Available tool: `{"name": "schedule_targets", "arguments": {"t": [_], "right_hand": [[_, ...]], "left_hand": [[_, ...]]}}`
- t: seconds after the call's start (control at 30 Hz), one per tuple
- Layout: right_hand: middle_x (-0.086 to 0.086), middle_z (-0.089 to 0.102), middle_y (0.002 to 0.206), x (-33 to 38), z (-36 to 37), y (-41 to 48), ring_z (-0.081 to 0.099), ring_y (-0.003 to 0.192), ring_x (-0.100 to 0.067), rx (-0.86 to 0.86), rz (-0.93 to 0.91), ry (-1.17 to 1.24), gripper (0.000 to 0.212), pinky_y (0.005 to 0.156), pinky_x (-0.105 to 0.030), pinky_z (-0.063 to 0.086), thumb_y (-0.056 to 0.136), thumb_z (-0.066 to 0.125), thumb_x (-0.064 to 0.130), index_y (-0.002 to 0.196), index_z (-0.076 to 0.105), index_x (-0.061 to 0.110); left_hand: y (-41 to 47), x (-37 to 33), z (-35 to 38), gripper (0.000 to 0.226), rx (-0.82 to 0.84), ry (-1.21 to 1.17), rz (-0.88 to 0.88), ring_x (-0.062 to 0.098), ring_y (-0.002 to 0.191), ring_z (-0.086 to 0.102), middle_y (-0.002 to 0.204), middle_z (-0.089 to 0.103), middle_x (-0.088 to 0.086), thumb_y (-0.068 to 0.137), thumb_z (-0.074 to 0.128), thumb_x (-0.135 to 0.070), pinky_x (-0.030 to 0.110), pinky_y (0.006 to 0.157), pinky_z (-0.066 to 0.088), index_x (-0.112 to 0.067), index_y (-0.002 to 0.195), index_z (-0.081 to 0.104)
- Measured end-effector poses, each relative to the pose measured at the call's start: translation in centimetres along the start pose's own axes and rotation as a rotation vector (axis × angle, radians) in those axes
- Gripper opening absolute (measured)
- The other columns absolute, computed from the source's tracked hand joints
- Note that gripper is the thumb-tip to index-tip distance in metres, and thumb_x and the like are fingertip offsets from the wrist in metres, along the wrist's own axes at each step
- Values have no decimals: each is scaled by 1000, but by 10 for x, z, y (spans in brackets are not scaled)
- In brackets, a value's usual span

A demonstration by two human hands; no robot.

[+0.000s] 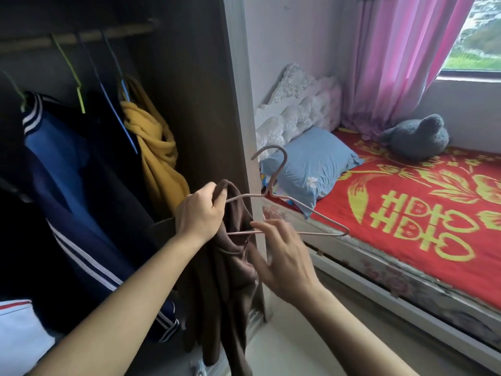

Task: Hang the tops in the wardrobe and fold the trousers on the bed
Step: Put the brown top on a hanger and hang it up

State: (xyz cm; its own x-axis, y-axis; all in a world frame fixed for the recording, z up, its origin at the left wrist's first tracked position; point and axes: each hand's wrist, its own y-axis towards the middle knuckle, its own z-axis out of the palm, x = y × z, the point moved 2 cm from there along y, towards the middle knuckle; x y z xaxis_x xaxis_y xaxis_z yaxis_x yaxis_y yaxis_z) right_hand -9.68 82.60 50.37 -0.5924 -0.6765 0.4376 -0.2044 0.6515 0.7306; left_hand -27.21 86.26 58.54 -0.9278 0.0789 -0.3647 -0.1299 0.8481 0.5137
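A brown top (227,280) hangs down in front of the wardrobe's edge. My left hand (199,213) grips its upper part together with the left end of a pale pink wire hanger (311,222). The hanger's left arm sits inside the top; its right arm and hook stick out bare toward the bed. My right hand (282,256) is below the hanger, fingers spread and blurred, fingertips at its bottom bar and the brown fabric. The wardrobe rail (81,36) holds a blue striped jacket (62,169) and a yellow garment (157,147) on hangers.
The wardrobe's side panel (238,104) stands just behind my hands. To the right is the bed (406,283) with a red and yellow cover, a blue pillow (311,164), a grey plush toy (417,137), and a pink curtain (401,58) by the window.
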Motion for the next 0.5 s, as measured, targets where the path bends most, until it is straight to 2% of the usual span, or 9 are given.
{"name": "schedule_targets", "arguments": {"t": [0.07, 0.13, 0.2, 0.27, 0.3, 0.4, 0.5], "right_hand": [[-5, 57, 125, 1, 18, -8, 55, 113, -22, 191, 58, 0, 55, 94, -37, 50, 90, 65, 32, 139, 51, 9], [-4, 54, 134, 3, 31, -11, 51, 121, -20, 287, 45, -28, 60, 101, -34, 45, 90, 61, 36, 143, 47, 11], [1, 53, 136, 7, 40, -11, 48, 123, -17, 367, -65, -33, 46, 102, -31, 42, 91, 57, 38, 133, 55, 20], [5, 59, 124, 13, 44, -12, 54, 112, -14, 434, -140, 34, 21, 94, -29, 46, 93, 56, 34, 111, 61, 25], [6, 62, 112, 15, 45, -13, 58, 101, -13, 473, -105, 94, 14, 85, -29, 48, 92, 57, 33, 104, 57, 24], [11, 67, 83, 11, 45, -18, 61, 73, -6, 589, 191, 249, 29, 67, -25, 48, 86, 63, 38, 103, 41, 28], [14, 62, 77, -4, 39, -19, 58, 71, -4, 635, 278, 189, 29, 67, -27, 47, 86, 60, 50, 108, 49, 35]], "left_hand": [[-2, -2, 1, 35, -10, -15, -13, 0, 46, 36, 58, 46, -14, 100, 47, -36, 7, 46, 36, -23, 68, 44], [-5, -3, 4, 37, -10, -48, -13, 0, 47, 40, 57, 48, -14, 99, 47, -38, 10, 44, 35, -24, 65, 45], [-8, 0, 8, 37, 3, -103, -19, 2, 50, 47, 58, 53, -12, 99, 47, -39, 10, 42, 30, -22, 66, 52], [-10, 4, 11, 38, 1, -166, -44, 5, 54, 53, 60, 59, -7, 99, 46, -39, 12, 46, 32, -18, 70, 59], [-11, 6, 12, 37, -10, -195, -62, 5, 56, 54, 61, 61, -6, 99, 46, -38, 15, 47, 35, -17, 72, 60], [-13, 13, 11, 33, -38, -252, -115, 4, 56, 55, 61, 60, -8, 100, 47, -37, 12, 47, 33, -21, 73, 60], [-14, 24, 10, 34, -43, -296, -159, 7, 58, 57, 63, 62, -5, 99, 48, -37, 18, 50, 40, -18, 77, 64]]}}
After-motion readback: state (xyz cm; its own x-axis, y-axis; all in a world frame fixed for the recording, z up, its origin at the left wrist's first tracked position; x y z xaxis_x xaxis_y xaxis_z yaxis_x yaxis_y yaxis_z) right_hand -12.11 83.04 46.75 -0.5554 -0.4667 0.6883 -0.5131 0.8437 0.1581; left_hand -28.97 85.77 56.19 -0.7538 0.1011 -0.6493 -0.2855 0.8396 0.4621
